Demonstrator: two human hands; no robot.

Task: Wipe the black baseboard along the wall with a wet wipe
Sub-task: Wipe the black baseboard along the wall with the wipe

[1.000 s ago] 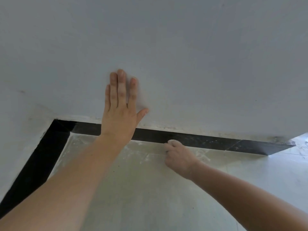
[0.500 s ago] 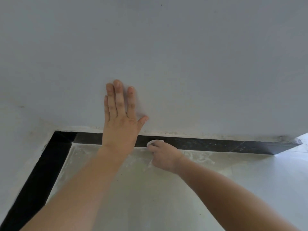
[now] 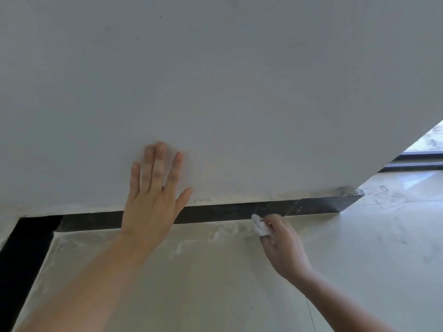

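At baseboard (image 3: pixel 215 215) — right hand (image 3: pixel 282 245) pinching wipe (image 3: pixel 260 227), left hand (image 3: pixel 151 207) flat on wall (image 3: pixel 239 92)

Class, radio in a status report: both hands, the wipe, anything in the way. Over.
Left hand flat on wall. Right hand pinching wipe at lower edge of baseboard, near its right end. Nothing seen in the way.

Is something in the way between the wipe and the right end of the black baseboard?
Nothing visible: the right hand holds the wet wipe at the baseboard, whose stretch rightward shows no obstacle.
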